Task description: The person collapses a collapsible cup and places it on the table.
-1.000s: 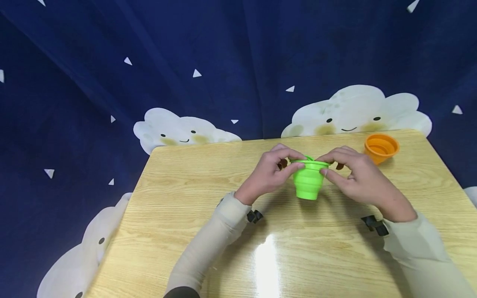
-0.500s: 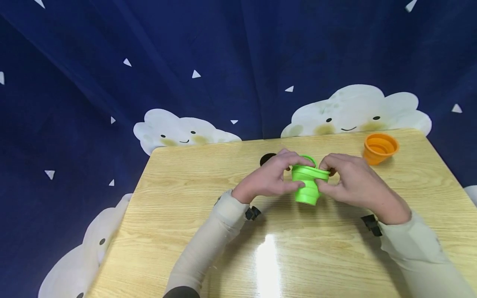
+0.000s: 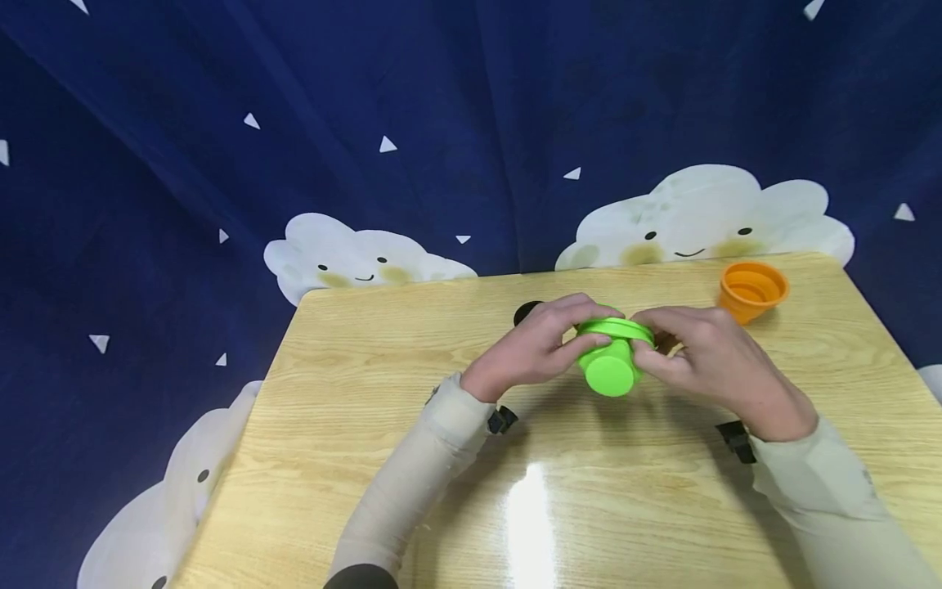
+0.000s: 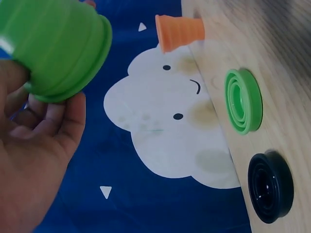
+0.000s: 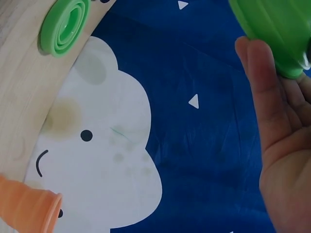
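Note:
A bright green collapsible cup [image 3: 611,376] is held between both hands over the table, its base tipped toward me. My left hand [image 3: 540,342] grips its rim from the left, thumb on the near side and fingers at the far side. From the right, my right hand [image 3: 710,356] pinches the rim with thumb and bent fingers. In the left wrist view the ribbed wall of the held cup [image 4: 53,48] shows above my curled fingers. The right wrist view catches only part of the green cup [image 5: 279,29] against the fingers.
An orange collapsible cup [image 3: 751,294], expanded, stands at the table's back right. Beyond the hands, a second green cup [image 4: 244,101] lies folded flat, beside a flattened black cup [image 4: 270,187]. A dark blue curtain [image 3: 412,74] hangs behind the wooden table [image 3: 353,360].
The held green cup has tilted so its base faces me more. Its rim bent inward half a second ago and now looks straighter. Both hands moved slightly; the black cup came into view.

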`<state>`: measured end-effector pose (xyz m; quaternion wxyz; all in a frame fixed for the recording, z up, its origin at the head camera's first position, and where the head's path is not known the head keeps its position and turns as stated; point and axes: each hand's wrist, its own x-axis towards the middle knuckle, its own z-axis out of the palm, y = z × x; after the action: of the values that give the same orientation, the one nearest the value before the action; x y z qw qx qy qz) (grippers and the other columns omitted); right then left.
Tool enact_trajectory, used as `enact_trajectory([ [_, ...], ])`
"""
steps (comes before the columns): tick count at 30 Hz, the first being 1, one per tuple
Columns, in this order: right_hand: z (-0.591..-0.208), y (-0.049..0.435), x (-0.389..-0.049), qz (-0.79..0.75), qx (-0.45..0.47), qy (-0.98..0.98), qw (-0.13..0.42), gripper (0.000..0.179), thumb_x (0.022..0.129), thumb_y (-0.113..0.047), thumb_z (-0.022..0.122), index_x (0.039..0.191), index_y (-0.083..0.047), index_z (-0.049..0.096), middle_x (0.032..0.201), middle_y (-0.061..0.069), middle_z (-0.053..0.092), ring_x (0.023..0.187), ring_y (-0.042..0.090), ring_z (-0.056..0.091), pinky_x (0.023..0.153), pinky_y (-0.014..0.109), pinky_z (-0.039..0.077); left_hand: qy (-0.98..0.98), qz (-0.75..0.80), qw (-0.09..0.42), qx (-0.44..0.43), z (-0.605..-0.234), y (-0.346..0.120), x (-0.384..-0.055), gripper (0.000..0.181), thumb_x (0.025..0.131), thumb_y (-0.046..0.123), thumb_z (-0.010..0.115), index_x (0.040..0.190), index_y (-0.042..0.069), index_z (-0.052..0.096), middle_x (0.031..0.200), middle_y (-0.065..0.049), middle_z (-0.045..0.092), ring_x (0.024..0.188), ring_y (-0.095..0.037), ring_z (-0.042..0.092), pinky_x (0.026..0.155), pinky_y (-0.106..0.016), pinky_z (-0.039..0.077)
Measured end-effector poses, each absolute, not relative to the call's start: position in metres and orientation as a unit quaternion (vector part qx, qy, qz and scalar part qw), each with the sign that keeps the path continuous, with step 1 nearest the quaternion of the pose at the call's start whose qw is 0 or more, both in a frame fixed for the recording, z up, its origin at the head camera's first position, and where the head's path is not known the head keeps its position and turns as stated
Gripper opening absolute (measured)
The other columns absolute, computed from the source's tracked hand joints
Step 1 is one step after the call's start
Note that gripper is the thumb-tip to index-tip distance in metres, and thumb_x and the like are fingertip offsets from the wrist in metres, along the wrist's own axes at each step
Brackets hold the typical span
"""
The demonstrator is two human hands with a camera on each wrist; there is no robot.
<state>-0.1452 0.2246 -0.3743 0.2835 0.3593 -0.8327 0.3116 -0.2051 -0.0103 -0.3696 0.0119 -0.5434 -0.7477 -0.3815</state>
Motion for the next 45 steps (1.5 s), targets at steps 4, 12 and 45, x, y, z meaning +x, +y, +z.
enact_trajectory([
  [4, -0.374, 0.226, -0.145, 0.300, 0.360, -0.834, 0.292, 0.021, 0.086, -0.011, 0.063, 0.102, -0.004, 0.074, 0.082, 0.000, 0.072, 0.062, 0.005, 0.060, 0.053, 0.017, 0.051, -0.758, -0.373, 0.050, -0.533, -0.371, -0.007, -0.204, 0.029, 0.100, 0.011, 0.064, 0.126, 0.000, 0.065, 0.107, -0.004, 0.067, 0.092, -0.007, 0.057, 0.081, -0.018, 0.048],
  [12, -0.378, 0.221, -0.144, 0.274, 0.338, -0.847, 0.305, 0.051, 0.109, -0.037, 0.041, 0.116, 0.006, 0.068, 0.097, 0.017, 0.074, 0.080, 0.027, 0.073, 0.061, 0.041, 0.060, -0.759, -0.361, 0.159, -0.518, -0.376, 0.001, -0.200, 0.027, 0.100, 0.010, 0.063, 0.126, 0.001, 0.065, 0.118, -0.009, 0.071, 0.106, -0.007, 0.064, 0.093, -0.014, 0.047],
  [45, -0.378, 0.205, -0.153, 0.392, 0.152, -0.877, 0.232, 0.024, 0.095, 0.002, 0.062, 0.118, 0.001, 0.071, 0.089, 0.012, 0.072, 0.067, 0.016, 0.059, 0.056, 0.012, 0.045, -0.719, -0.630, 0.026, -0.292, -0.383, 0.004, -0.193, 0.012, 0.076, -0.003, 0.086, 0.080, 0.000, 0.075, 0.081, -0.007, 0.071, 0.067, -0.009, 0.063, 0.059, -0.024, 0.055],
])
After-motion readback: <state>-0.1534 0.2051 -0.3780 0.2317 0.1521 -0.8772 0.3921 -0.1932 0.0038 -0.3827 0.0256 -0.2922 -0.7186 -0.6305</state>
